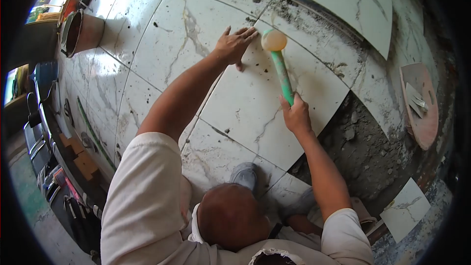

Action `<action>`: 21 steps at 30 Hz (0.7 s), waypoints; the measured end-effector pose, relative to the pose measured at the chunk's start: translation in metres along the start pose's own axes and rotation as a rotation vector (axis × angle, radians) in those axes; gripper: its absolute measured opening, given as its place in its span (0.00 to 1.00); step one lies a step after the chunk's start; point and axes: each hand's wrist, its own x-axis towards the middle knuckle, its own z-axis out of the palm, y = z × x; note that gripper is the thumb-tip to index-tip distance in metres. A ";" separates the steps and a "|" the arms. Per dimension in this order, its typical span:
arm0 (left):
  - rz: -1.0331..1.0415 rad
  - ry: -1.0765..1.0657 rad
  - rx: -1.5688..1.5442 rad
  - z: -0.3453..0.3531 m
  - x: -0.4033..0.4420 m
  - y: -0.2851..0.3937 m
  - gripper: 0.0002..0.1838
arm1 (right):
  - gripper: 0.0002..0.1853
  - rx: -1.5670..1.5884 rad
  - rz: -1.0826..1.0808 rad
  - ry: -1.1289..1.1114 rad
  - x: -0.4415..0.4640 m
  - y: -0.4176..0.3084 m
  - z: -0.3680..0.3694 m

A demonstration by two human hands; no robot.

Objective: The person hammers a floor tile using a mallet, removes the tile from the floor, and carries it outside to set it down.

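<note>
Head view, looking down on a marbled tile floor. At far left a bucket point(91, 32) lies tipped, its mouth facing left, set well apart from the hands, perhaps to leave the working spot free. Near the centre, the left hand point(235, 46) rests palm down, fingers spread, across the seam by the upper corner of a large pale tile point(235, 103); the palm seems placed to steady that edge or feel its level against the neighbouring tile. The tile lies in the middle of the floor, between laid tiles and exposed ground. Above it is a green-handled mallet point(282, 71), its round head just beside the left fingertips; whether it touches the tile, I cannot tell. The right hand point(297, 114) has its fingers clamped round the handle's lower end, a grip that likely leaves the head free to swing. Right of the tile is grey, lumpy rubble point(363, 142), then a cut tile piece point(405, 210) and a pinkish board point(427, 130) with scraps on it.
</note>
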 end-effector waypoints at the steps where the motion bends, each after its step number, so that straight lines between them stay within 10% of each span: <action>1: 0.014 0.006 0.003 0.001 -0.001 0.000 0.71 | 0.20 0.104 -0.046 0.037 -0.009 -0.010 -0.004; 21: 0.087 -0.030 0.065 0.008 -0.003 -0.010 0.75 | 0.17 0.554 -0.021 -0.189 -0.117 0.007 0.059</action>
